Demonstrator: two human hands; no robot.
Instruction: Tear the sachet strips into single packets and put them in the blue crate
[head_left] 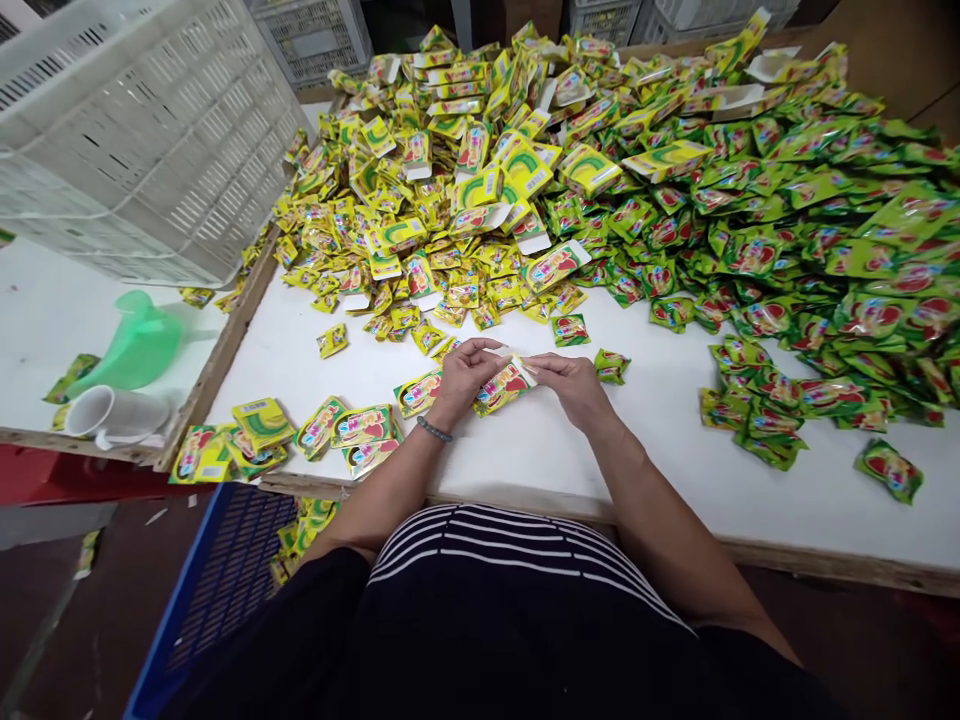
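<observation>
Between my hands, low over the white table, is a small yellow-green candy box (501, 388) with colourful lettering. My left hand (466, 378) is closed on the box's left end, a beaded bracelet at the wrist. With pinched fingers my right hand (571, 385) grips the white flap at its right end. Another candy box (418, 392) lies just left of my left hand, partly hidden by it. Small green candy packets (612, 366) lie beyond my right hand. Several more boxes (362, 427) rest along the front edge to the left.
A large heap of yellow packets (465, 290) and boxes covers the back; green packets (757, 250) pile up right. At left stand a white plastic crate (142, 150), a green scoop (142, 345) and a white cup (112, 415). A blue basket (202, 590) sits below the table edge.
</observation>
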